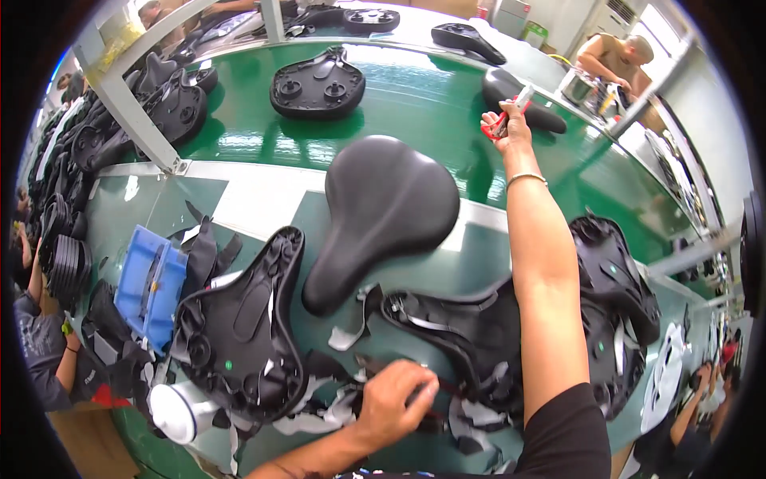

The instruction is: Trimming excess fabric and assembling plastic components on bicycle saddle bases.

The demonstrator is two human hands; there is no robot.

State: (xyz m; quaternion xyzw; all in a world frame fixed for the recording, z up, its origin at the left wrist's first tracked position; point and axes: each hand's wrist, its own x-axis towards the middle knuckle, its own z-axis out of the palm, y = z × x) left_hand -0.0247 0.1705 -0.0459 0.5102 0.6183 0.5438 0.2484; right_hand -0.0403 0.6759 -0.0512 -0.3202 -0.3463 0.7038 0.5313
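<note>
Green surface (415, 88) below, a red-handled tool (523, 97) aimed toward the frame's upper right is clamped by right fingers (511, 113), left fingers' (408, 373) grip unclear.

On my head feed I see the right hand (513, 125) holding a red-handled tool (523, 97) at upper right, the left hand (395, 405) half-curled at lower centre, a black saddle (391, 199) mid-frame.

from here i see a plain black saddle (391, 199), a vivid green belt (415, 104), a blue bin (166, 291), red tool handles (500, 126) and a perhaps silvery bracelet (527, 176).
</note>
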